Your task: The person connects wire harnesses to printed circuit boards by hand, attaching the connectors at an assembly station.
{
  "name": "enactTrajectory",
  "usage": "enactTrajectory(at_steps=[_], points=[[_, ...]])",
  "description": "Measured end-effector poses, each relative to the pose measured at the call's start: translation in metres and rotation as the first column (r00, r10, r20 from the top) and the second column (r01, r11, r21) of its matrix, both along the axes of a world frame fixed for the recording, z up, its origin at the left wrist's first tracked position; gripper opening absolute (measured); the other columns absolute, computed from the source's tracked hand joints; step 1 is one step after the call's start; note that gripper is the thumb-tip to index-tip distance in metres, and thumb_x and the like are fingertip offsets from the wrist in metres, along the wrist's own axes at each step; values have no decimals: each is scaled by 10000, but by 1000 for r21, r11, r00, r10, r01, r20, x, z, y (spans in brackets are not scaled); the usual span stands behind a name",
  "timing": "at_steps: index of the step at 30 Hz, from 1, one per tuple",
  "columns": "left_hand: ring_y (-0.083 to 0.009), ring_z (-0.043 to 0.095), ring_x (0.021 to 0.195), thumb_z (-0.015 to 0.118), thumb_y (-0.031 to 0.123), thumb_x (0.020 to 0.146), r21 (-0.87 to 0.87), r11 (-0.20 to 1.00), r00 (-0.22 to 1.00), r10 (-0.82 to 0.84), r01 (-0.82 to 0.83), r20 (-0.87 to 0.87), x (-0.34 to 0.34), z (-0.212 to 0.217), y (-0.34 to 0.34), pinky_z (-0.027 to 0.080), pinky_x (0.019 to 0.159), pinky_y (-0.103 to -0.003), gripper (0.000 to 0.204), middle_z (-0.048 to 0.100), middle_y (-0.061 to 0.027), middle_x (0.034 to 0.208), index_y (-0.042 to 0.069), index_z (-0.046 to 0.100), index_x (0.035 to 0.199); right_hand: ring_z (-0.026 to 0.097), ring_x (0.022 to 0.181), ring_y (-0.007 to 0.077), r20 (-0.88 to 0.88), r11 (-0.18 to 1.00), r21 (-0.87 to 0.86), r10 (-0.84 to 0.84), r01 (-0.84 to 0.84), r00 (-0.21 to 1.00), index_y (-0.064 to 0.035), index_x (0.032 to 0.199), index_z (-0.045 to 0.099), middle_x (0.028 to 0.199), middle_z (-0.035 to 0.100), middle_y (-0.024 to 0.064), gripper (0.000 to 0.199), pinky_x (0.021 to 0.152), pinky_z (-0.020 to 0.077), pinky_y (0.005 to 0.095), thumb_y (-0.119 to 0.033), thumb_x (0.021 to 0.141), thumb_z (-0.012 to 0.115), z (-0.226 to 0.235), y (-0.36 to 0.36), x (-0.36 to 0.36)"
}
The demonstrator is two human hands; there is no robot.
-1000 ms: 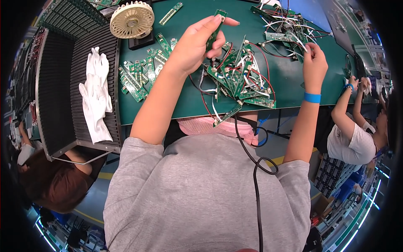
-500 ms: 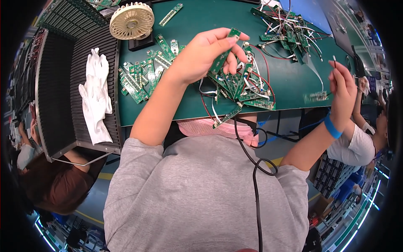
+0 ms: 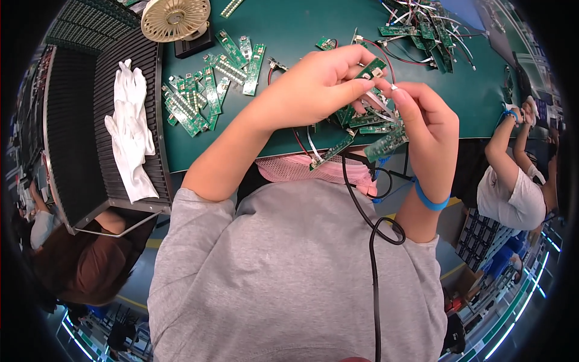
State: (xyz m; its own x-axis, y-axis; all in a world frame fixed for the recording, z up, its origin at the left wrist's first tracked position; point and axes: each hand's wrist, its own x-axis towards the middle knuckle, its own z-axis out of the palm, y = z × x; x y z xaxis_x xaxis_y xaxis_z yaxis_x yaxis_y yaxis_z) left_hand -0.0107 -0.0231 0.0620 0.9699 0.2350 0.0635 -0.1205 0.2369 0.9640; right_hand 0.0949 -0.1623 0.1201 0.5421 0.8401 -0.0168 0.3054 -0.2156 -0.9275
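Note:
My left hand (image 3: 319,84) pinches a narrow green circuit board (image 3: 375,67) between thumb and fingers above the table's near edge. Close beside it, my right hand (image 3: 431,120) grips a small white cable connector (image 3: 394,88) in its fingertips, near the end of that board. Whether connector and board touch, I cannot tell. A second green circuit board (image 3: 385,143) hangs below my right fingers, apparently on the wire. Under both hands lies a tangle of wired circuit boards (image 3: 335,151), partly hidden by my fingers.
Loose circuit boards (image 3: 208,90) lie left on the green table (image 3: 289,24), and a heap of wired boards (image 3: 428,36) lies far right. A cream fan (image 3: 175,19) stands behind. White gloves (image 3: 131,133) rest on a black ridged rack (image 3: 78,127). A black cable (image 3: 374,271) crosses my shirt.
My right hand has come in from the far right to my left hand, bringing the connector and its hanging board. My left hand still holds its board, now slightly further right.

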Motion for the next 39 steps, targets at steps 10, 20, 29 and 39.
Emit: enactTrajectory(at_steps=[10,20,29,39], points=[[-106,615,683,514,64,840,505,840,980,181,-198,83,-4,6,-14,475,599,-223,254,628,-72,780,-6,523,1084,487,546,67,233,986,164,-21,-18,972,41,785,564,670,547,58,77,486,388,192,-5,762,621,-21,5,-3],[-269,609,655,573,24,754,766,481,905,227,-426,360,-3,0,-15,481,555,-310,337,622,-141,870,12,536,1089,419,507,39,139,999,28,13,-17,990,32,719,538,573,501,18,118,440,325,188,-32,768,624,-17,2,-1],[-269,610,643,576,25,749,757,527,922,229,-388,313,-6,2,-16,486,542,-312,311,621,-145,853,18,558,1060,417,504,37,225,999,-20,30,-26,974,30,702,524,567,495,17,135,438,323,188,-30,768,626,-6,0,-7],[-278,608,636,579,31,745,770,492,914,230,-406,335,-9,3,-15,485,531,-320,322,621,-142,832,16,549,1065,412,506,36,189,1000,12,10,-12,982,33,701,522,574,495,20,135,440,324,191,-23,770,623,-8,2,-10]])
